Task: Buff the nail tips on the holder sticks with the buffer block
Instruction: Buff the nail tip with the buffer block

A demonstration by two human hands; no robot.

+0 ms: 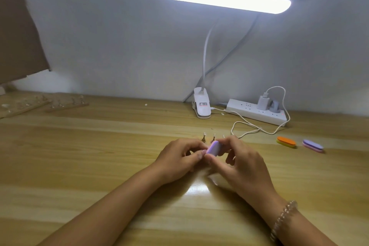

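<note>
Right hand (241, 163) grips buffer block (214, 148); holder sticks (204, 138) upright behind.

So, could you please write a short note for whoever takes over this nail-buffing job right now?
Left hand: fingers curled, tips meeting the block's near end. What they pinch is hidden.
Right hand: grips the lilac rounded foam buffer block over the pale wooden table.
Things: small holder sticks topped with pale nail tips stand just behind the hands. An orange-and-yellow oval buffer and a purple-and-pink oval buffer lie unused to the right.
Done: the frame does not show how many tips are buffed.
Left: probably work through the standing sticks.
</note>
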